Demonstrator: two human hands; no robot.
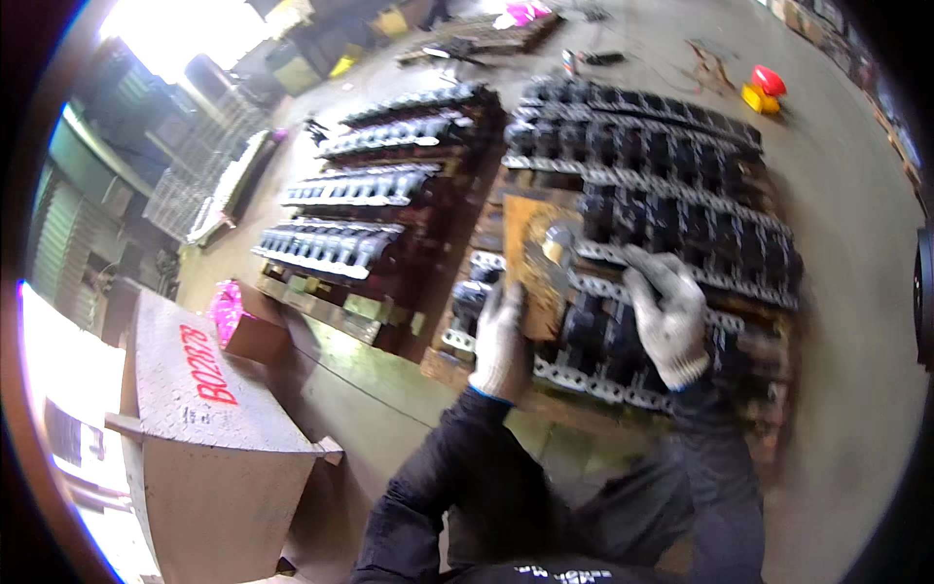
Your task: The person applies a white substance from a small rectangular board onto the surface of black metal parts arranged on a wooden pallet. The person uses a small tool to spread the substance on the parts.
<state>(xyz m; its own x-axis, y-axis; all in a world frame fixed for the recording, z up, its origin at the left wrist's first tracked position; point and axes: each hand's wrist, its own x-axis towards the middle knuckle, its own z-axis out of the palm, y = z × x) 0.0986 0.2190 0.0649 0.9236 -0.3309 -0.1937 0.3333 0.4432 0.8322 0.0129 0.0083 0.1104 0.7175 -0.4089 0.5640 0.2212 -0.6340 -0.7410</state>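
My left hand (pixel 501 341), in a white knitted glove, grips the lower left edge of a shallow brown box or board (pixel 538 311). Small yellowish bits and a round greyish thing (pixel 557 243) show on it, too blurred to name. In a matching glove, my right hand (pixel 669 316) hovers to the right of it with fingers bent together. Whether anything small sits in those fingertips I cannot make out. Beneath both hands lie rows of long black ribbed metal parts (pixel 647 219) with pale, hole-punched flange strips (pixel 603 387), laid on a wooden pallet (pixel 443 368).
A second pallet of similar parts (pixel 331 248) stands to the left. Nearer are a large grey block with red markings (pixel 224 428) and a cardboard box (pixel 261 336) with pink plastic (pixel 229 310). A red and yellow object (pixel 764 90) is on the floor at far right.
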